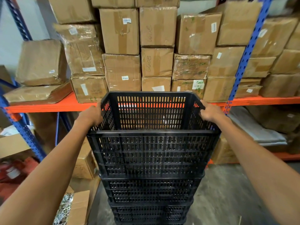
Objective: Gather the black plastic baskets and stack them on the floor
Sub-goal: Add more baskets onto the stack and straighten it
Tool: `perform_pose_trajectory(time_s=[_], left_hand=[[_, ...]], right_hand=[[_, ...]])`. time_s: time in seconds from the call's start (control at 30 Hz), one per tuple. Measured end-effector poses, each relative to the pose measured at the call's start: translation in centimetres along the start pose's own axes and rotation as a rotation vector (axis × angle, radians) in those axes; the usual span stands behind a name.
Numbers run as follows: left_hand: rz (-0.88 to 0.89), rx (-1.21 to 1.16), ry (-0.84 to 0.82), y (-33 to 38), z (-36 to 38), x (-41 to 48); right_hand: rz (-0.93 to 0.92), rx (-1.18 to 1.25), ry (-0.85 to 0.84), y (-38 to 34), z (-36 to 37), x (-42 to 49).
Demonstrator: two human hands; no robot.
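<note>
1. The top black basket (152,153) is held upright, open side up, directly above the stack of black baskets (151,192) and lined up with it.
2. The basket's underside meets the stack at the next rim down; whether it is fully seated cannot be told.
3. The left hand (90,116) is closed on the basket's left rim, near the far left corner, with the fingers curled over the edge.
4. The right hand (211,112) is closed on the right rim, near the far right corner, with the thumb laid along the top edge and the fingers wrapped round the outside.
5. Both arms are stretched forward, 1 along each side of the basket.
6. The stack stands on the grey floor (227,192), and its lowest part is cut off by the bottom of the view, so the baskets cannot be counted.
7. An orange shelf beam (48,106) is seen behind the basket and through the slots of its far wall.
8. Cardboard boxes (120,31) are piled in several layers on that shelf, many wrapped in clear film and labelled.
9. A blue upright (248,51) of the rack rises behind the right hand.
10. An open carton (76,207) holding small shiny pieces lies on the floor just left of the stack.
</note>
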State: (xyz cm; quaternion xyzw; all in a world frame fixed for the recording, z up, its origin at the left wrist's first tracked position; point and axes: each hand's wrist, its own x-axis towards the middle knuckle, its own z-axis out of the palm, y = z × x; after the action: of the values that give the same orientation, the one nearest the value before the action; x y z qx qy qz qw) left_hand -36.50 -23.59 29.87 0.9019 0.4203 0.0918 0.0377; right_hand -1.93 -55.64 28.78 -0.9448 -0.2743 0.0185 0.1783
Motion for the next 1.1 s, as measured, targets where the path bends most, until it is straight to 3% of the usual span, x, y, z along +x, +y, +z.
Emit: perform_pose_trajectory(time_s=[0.13,0.33,0.53,0.77,1.0,1.1], left_hand=[[-0.002,0.059,-0.025,0.4,0.0,1.0],[0.042,0.08,-0.088,-0.1,0.3,1.6],[0.082,0.12,-0.138,-0.2,-0.5,2.5],[0.101,0.349,-0.08,-0.2,0.0,3.4],[0.137,0.216,-0.073,-0.5,0.6,4.1],[0.139,0.155,-0.064,-0.4,0.7,3.8]], right_hand=[[0.007,0.066,-0.022,-0.1,0.0,0.8],[0.006,-0.057,-0.065,-0.3,0.3,0.9],[-0.001,-0.197,-0.243,0.0,-0.7,1.8],[-0.165,-0.437,-0.038,-1.0,0.0,0.9],[-0.228,-0.324,0.147,-1.2,0.3,0.7],[-0.258,-0.292,0.133,-0.5,0.2,0.8]])
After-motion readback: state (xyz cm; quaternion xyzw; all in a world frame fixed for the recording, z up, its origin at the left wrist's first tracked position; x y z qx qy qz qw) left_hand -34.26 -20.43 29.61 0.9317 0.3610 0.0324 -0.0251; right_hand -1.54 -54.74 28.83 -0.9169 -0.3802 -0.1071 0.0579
